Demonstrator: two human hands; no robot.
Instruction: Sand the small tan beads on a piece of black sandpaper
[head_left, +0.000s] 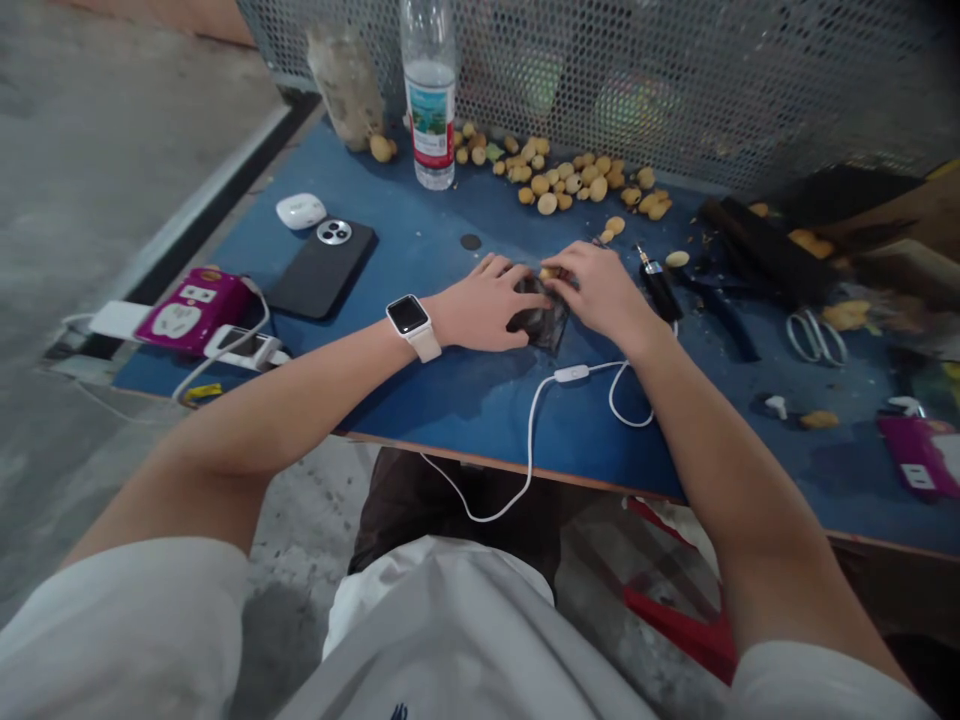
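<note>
My left hand [484, 305] and my right hand [596, 290] meet at the middle of the blue table [450, 380]. Both have their fingers curled onto a small dark object [541, 318] that lies on the table between them; I cannot make out what it is. A small yellowish piece [549, 272] shows at my right fingertips. A white watch [412, 322] sits on my left wrist. A white cable [525, 440] runs under my right wrist and hangs over the table's near edge.
Several small yellow-brown lumps [570, 182] lie scattered at the back, by a water bottle [429, 95] and a jar [345, 85]. A black phone [322, 268], white earbud case [300, 211] and pink power strip [196, 310] lie left. Scissors [816, 335] and dark tools [750, 250] lie right.
</note>
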